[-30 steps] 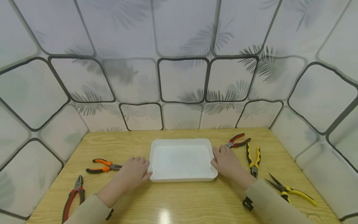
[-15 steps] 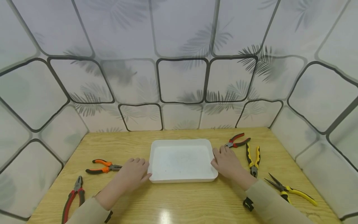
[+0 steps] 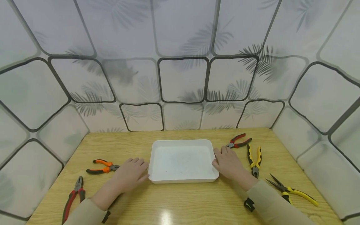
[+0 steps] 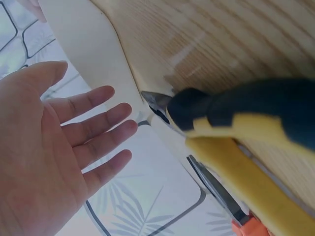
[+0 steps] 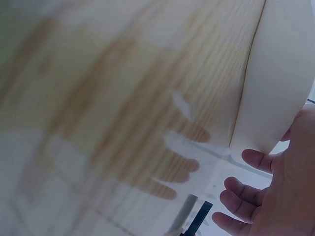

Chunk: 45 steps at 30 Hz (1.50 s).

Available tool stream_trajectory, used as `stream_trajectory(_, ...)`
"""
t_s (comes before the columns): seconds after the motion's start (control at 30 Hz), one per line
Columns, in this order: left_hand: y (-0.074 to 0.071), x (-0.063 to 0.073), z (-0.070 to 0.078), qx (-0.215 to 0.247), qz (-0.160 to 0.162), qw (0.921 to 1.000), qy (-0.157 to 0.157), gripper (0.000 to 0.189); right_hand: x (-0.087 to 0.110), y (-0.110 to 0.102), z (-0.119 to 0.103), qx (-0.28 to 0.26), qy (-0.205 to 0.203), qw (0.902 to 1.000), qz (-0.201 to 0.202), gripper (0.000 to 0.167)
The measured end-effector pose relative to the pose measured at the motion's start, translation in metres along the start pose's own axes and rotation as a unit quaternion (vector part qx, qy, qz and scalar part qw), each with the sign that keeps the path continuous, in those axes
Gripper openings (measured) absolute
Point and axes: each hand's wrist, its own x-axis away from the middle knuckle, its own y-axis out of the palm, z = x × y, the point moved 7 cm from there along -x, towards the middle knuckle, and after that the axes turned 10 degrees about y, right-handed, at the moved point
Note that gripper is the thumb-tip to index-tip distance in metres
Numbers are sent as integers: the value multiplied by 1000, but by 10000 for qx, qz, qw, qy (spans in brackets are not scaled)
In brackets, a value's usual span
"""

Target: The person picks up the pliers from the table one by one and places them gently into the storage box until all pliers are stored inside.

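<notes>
A shallow white rectangular tray (image 3: 182, 180) lies on the wooden table. At its left end is my left hand (image 3: 130, 175), with the thumb tip near the front corner. In the left wrist view its fingers (image 4: 106, 132) are spread and relaxed, palm bare. Black-and-yellow pliers (image 4: 236, 118) lie close by that hand, mostly hidden under the forearm in the head view. My right hand (image 3: 227, 162) holds the tray's right side, thumb over the rim and index fingertip (image 5: 256, 160) at the outer wall; the other fingers are loosely bent.
Orange-handled pliers (image 3: 107, 169) and red-and-black pliers (image 3: 70, 200) lie on the left. On the right are small red-handled pliers (image 3: 240, 142), yellow-and-black pliers (image 3: 255, 162) and long-nose yellow pliers (image 3: 284, 189). A patterned wall covering (image 3: 182, 115) rises behind the table (image 3: 180, 203).
My left hand has eased off the tray's left edge, moving slightly left and toward me. The right hand and the tray have stayed in place.
</notes>
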Motion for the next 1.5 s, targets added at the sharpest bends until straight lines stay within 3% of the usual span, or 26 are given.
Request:
stream_trajectory(0.27,-7,8,-6,-115,185,9997,51,22,0,1,-1,16,-24,10000,81,13)
stream_trajectory(0.7,-9,18,-25,-300,249,9990,-216,25,1,2,0,-44,30,10000,-4,12)
stream_trajectory(1.2,-15,34,-46,-18,399,9981,-463,19,0,4,3,-76,70,9999,-31,12)
stream_trajectory(1.5,-12,42,-61,323,128,9959,-831,24,1,1,2,-74,62,10000,1,12)
